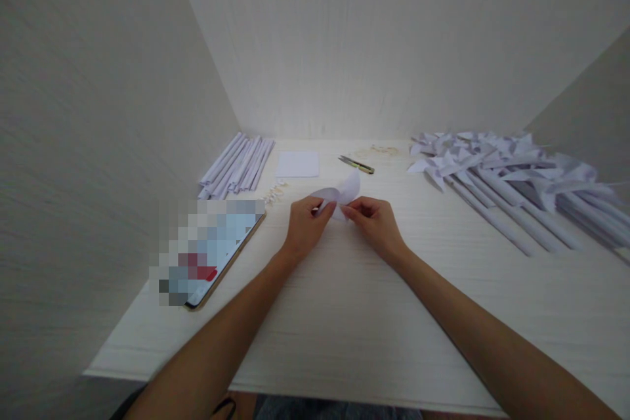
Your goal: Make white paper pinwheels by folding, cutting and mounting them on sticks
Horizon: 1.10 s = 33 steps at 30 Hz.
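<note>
Both of my hands meet over the middle of the pale desk (344, 315), pinching a curled piece of white paper (344, 191) between them. My left hand (304, 226) grips the paper's left side, and my right hand (377, 223) holds its lower right part. The paper's flaps curve upward and away from me. Just behind it lie small scissors (356, 165) and a flat white paper square (298, 163).
A bundle of rolled white paper sticks (237, 165) lies at the back left. A pile of finished paper pinwheels on sticks (506, 174) fills the right side. A tablet (211, 251) lies at the left. Small white bits (274, 193) sit near it. Walls close in the desk on three sides.
</note>
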Available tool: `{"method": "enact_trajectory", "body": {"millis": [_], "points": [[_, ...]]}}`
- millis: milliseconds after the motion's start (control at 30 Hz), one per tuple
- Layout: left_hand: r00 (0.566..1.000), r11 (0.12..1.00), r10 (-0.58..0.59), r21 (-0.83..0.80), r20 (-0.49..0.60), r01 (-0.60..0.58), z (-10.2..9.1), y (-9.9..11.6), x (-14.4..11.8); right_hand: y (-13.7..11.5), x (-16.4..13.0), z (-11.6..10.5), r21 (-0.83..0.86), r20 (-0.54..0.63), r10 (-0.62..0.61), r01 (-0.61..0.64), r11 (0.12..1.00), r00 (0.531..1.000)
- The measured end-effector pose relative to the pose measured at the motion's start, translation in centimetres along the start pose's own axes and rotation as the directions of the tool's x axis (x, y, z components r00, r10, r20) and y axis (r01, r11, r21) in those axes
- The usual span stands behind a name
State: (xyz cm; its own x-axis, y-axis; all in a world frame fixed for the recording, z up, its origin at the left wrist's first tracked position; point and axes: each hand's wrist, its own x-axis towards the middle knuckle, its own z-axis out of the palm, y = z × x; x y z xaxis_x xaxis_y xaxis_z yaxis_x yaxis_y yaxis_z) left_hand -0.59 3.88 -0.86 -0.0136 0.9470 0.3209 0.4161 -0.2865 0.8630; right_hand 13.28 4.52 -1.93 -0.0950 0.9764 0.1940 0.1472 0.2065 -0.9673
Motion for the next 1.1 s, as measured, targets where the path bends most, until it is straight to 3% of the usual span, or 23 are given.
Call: {"method": "enact_trajectory", "body": {"millis": [567,1100], "points": [[1.000,0.999,0.003,0.033,-0.023,-0.002,-0.11,0.15,0.00,-0.25,-0.08,-0.09,0.048,-0.047,0.026,-0.024,0.999,0.999],[0.998,0.994,-0.057,-0.092,-0.006,0.056,0.04,0.08,-0.05,-0.32,-0.21,-0.15,0.066,-0.031,0.046,-0.044,0.997,0.998]]}}
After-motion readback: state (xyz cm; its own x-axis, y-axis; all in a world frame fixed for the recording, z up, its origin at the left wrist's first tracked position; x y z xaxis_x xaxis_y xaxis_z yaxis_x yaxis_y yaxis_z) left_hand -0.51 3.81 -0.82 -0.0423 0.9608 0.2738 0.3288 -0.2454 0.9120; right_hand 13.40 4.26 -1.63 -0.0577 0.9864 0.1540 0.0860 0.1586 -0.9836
